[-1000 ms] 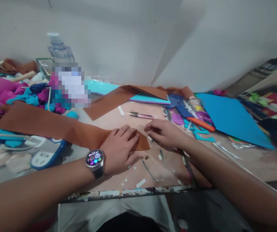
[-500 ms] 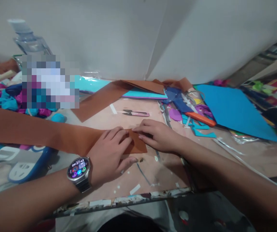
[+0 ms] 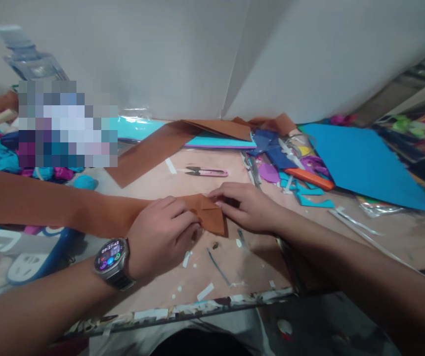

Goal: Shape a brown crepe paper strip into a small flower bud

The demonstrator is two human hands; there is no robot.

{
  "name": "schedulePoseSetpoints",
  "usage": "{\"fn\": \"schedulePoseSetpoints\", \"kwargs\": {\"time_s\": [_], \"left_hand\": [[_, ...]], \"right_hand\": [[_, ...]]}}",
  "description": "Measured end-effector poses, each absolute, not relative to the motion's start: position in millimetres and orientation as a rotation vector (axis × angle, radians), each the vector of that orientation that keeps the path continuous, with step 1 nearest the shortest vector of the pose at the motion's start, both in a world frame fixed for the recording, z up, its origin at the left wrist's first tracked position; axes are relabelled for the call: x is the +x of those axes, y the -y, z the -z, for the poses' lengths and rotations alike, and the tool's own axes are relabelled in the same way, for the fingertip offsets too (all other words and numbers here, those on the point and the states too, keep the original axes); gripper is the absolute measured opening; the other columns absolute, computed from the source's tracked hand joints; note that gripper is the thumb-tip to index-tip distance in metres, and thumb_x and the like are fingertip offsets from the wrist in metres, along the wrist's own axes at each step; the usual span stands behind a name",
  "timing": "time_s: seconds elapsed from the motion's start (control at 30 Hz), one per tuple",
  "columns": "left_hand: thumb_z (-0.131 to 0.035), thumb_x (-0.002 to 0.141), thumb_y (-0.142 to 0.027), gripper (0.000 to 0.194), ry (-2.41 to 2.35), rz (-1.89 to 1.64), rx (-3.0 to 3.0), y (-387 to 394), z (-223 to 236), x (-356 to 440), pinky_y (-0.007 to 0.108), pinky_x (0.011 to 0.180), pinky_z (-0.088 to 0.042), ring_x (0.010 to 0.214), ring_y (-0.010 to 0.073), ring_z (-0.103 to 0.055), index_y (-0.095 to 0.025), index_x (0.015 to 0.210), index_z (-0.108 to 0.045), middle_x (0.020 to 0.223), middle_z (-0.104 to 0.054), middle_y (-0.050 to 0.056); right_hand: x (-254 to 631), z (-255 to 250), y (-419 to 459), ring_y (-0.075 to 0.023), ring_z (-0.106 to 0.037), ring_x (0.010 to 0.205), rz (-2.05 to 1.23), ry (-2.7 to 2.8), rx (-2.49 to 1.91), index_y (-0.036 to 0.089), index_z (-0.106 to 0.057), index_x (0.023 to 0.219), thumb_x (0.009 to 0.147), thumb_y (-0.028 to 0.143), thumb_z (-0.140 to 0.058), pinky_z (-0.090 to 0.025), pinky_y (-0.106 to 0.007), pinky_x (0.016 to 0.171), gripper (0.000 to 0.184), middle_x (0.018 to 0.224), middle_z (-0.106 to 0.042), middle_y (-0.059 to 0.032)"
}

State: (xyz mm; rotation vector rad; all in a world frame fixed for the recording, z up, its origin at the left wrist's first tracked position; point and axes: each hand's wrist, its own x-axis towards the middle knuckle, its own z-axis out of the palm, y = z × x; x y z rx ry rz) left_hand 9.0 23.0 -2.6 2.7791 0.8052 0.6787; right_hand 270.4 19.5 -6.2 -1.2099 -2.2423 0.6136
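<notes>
A long brown paper strip [image 3: 49,205] lies across the table from the left edge to the middle. Its right end [image 3: 208,217] is folded over into a raised flap. My left hand [image 3: 160,235], with a watch on the wrist, pinches that folded end from the left, fingers curled. My right hand [image 3: 244,207] presses and holds the fold from the right, fingertips on the paper's top edge.
Pink thread snips [image 3: 207,172] lie just behind the hands. A second brown strip [image 3: 153,148] and cyan sheets sit behind it. An orange cutter [image 3: 309,179], blue scraps and a large blue sheet [image 3: 364,163] lie at right. Crumpled coloured paper and a power strip [image 3: 23,262] crowd the left.
The flat end of the brown strip has been folded up into a flap. My left hand went from lying flat on it to pinching it; the right hand moved onto the fold.
</notes>
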Motion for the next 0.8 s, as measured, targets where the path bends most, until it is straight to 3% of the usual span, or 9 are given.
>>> {"fn": "schedulePoseSetpoints", "kwargs": {"time_s": [0.1,0.17,0.23,0.4,0.53,0.8], "left_hand": [[-0.053,0.101,-0.026,0.022,-0.803,-0.737,2.782,-21,1,9,0.038,0.074,-0.048,0.081,0.0203,-0.056,-0.019,0.091,-0.071,0.084,-0.066,0.007],[-0.053,0.101,-0.025,0.021,-0.807,-0.737,2.780,-20,3,9,0.038,0.075,-0.048,0.081,0.0204,-0.056,-0.019,0.092,-0.071,0.085,-0.066,0.006],[-0.054,0.100,-0.024,0.019,-0.804,-0.722,2.779,-18,6,9,0.039,0.077,-0.048,0.082,0.0207,-0.056,-0.019,0.093,-0.071,0.087,-0.066,0.007],[-0.053,0.101,-0.030,0.021,-0.797,-0.594,2.767,-17,9,11,0.043,0.083,-0.048,0.090,0.0233,-0.058,-0.019,0.102,-0.071,0.097,-0.067,0.008],[-0.054,0.099,-0.042,0.032,-0.776,-0.482,2.756,-17,7,11,0.050,0.096,-0.048,0.111,0.0290,-0.058,-0.020,0.118,-0.068,0.123,-0.066,0.012],[-0.050,0.099,-0.053,0.057,-0.833,-0.379,2.808,-18,11,10,0.057,0.111,-0.038,0.139,0.0361,-0.043,-0.018,0.143,-0.055,0.154,-0.050,0.015]], "right_hand": [[266,4,-16,-0.0165,-0.070,0.083,-0.877,2.019,-1.299,0.021,-0.072,0.115,0.101,0.032,-0.055,-0.055,-0.030,0.077,0.024,0.100,-0.076,-0.0059],[262,3,-13,-0.0113,-0.060,0.058,-1.173,1.761,-1.301,0.019,-0.069,0.114,0.102,0.043,-0.052,-0.048,-0.024,0.055,0.032,0.076,-0.069,-0.0007],[257,5,-12,-0.0092,-0.053,0.049,-1.365,1.550,-1.291,0.018,-0.068,0.112,0.099,0.049,-0.055,-0.040,-0.021,0.047,0.037,0.064,-0.059,0.0039],[253,13,-12,-0.0107,-0.060,0.060,-1.316,1.574,-1.355,0.018,-0.071,0.104,0.083,0.035,-0.074,-0.048,-0.022,0.056,0.027,0.071,-0.065,0.0027],[256,17,-12,-0.0133,-0.065,0.070,-1.137,1.739,-1.377,0.019,-0.073,0.104,0.085,0.032,-0.072,-0.052,-0.026,0.066,0.024,0.078,-0.070,-0.0001],[260,11,-11,-0.0132,-0.065,0.067,-0.933,1.925,-1.505,0.020,-0.075,0.105,0.090,0.031,-0.067,-0.050,-0.025,0.063,0.020,0.076,-0.072,0.0005]]}}
